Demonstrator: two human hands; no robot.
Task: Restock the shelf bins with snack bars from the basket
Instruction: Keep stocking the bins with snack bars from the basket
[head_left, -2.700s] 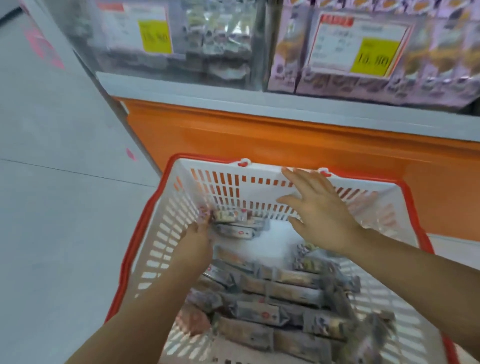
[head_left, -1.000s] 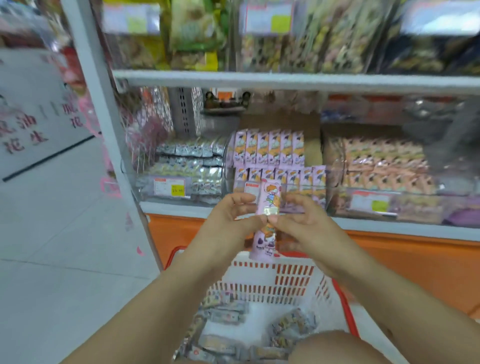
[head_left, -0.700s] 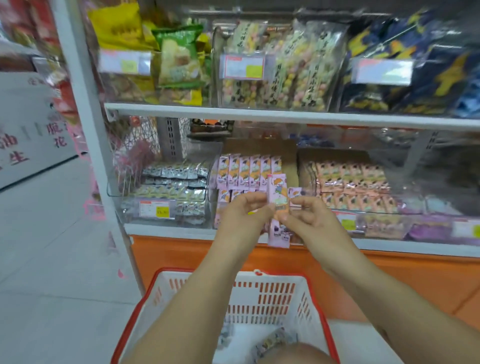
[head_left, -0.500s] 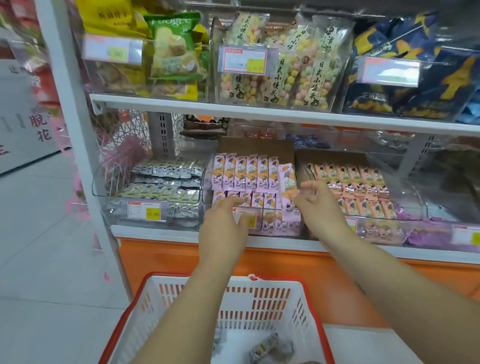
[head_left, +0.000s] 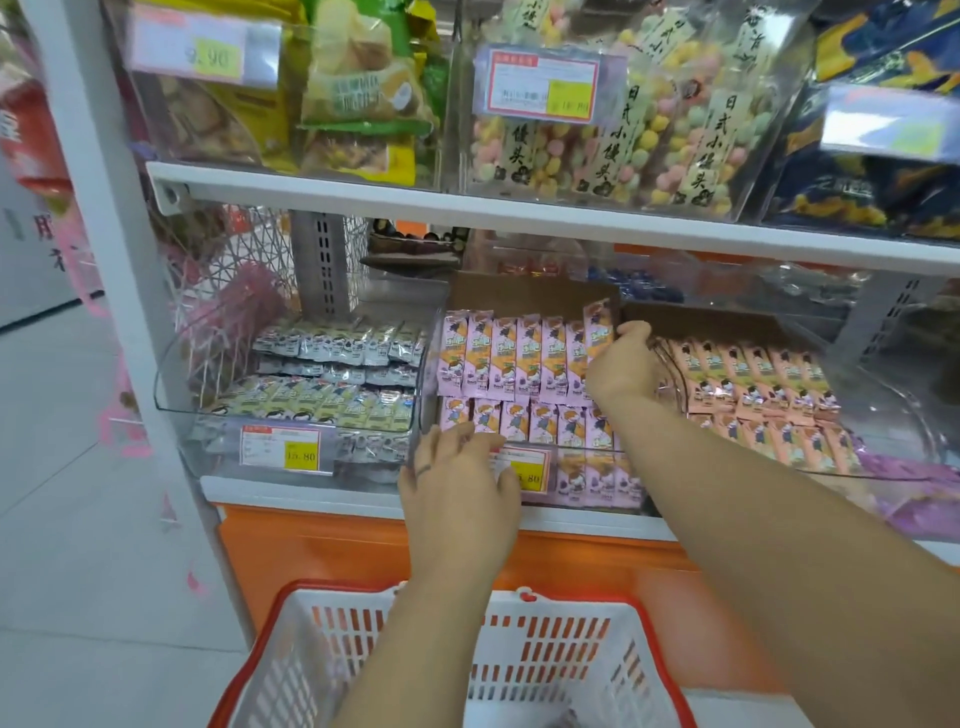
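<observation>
My right hand (head_left: 623, 366) pinches a pink-and-purple snack bar (head_left: 598, 328) and holds it upright at the right end of the back row in the middle clear bin (head_left: 566, 449). That bin holds rows of matching pink bars (head_left: 511, 358). My left hand (head_left: 460, 491) rests with straight fingers on the bin's front rim, beside its price label (head_left: 527, 467). The white basket with a red rim (head_left: 561, 649) sits below my arms; its contents are hidden.
A left bin (head_left: 332, 387) holds silver and yellow bars, and a right bin (head_left: 753, 395) holds peach ones. The white upper shelf (head_left: 519, 213) hangs low over the bins, loaded with snack bags. An orange base panel (head_left: 571, 564) runs under the shelf. Grey floor lies to the left.
Both hands rose from the basket with one pink bar. The right hand then carried it up into the middle bin's back row, while the left let go and dropped to the bin's front rim.
</observation>
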